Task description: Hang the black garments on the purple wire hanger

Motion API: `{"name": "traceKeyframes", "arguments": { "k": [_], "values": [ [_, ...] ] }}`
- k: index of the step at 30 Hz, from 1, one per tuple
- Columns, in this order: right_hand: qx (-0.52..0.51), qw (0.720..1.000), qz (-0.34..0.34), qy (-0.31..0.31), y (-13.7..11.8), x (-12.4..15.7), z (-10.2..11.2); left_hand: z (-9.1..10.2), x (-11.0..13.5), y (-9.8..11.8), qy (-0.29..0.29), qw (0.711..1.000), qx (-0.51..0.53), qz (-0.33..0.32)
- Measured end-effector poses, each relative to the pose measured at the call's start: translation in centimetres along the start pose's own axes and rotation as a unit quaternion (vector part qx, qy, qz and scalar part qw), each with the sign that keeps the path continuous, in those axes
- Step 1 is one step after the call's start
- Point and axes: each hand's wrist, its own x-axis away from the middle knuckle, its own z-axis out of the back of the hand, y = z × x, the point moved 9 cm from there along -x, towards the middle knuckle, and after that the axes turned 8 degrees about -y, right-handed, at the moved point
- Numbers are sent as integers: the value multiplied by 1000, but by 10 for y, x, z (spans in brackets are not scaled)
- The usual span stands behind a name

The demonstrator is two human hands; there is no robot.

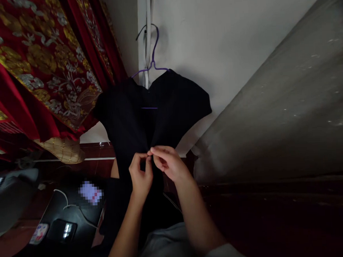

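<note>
A black short-sleeved garment (125,115) hangs on a purple hanger (152,55) against a white wall. My left hand (139,173) and my right hand (168,161) meet at the front opening of the garment, about halfway down. Both hands pinch the dark fabric edges together with thumb and fingertips. What lies between the fingertips, a button or fastening, is too dark and small to make out. The lower part of the garment drops behind my forearms.
A red curtain with gold flowers (40,58) hangs at the left. A dark table (62,228) at lower left bears a phone, a white cable and small items. A grey slanted surface (287,112) fills the right side.
</note>
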Motion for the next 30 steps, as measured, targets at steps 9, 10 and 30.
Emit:
{"name": "traceKeyframes", "arguments": {
  "k": [9,10,30],
  "values": [
    [-15,984,167,52,-149,-99,7,-22,-23,-17,-113,982,-144,-54],
    [-1,983,179,47,-154,-98,3,-25,-30,-10,-132,974,-168,-73],
    [260,947,163,93,-85,-93,24,42,-155,186,56,898,-196,-390]
  ]
}}
